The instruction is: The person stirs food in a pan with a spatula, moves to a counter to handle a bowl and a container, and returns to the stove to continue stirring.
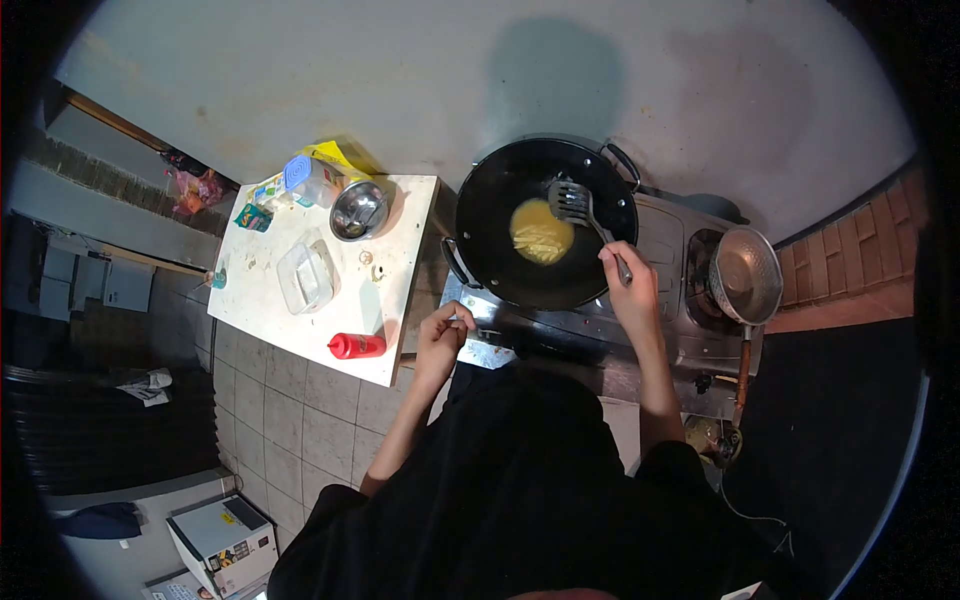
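Slotted spatula tilted over yellow egg, apparently touching.

Yellow egg in a black wok, on a grey stove beside a white table.

The wok is black, the egg pale yellow, the slotted turner dark grey; the stove is steel grey, and the far-right pan dull silver. On the white table at left lie a red bottle, a silver bowl, a clear box and a blue-lidded jar. The floor tiles are pale grey.
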